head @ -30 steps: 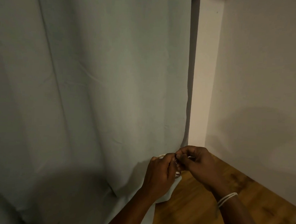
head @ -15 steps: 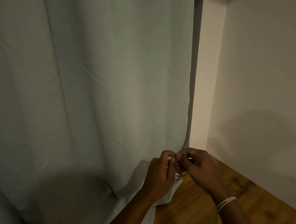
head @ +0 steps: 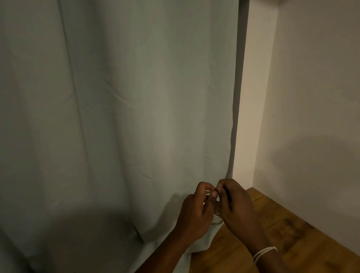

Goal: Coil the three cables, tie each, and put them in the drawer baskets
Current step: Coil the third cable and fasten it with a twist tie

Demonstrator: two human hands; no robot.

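Left hand and right hand meet fingertip to fingertip, both pinching a thin cable caught between them, its short visible bit dangling below, above the table edge.

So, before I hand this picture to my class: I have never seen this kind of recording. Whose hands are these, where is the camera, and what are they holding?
The camera sits on a person's head and looks forward and down, so you see that person's own two bare hands. The left hand and the right hand meet close together in front of a pale curtain, above a wooden surface. Their fingers are curled and pinch something thin between them; a short pale strand hangs below. It is too dim and small to say whether it is a cable or a tie. A white band circles the right wrist. No drawer or baskets show here.
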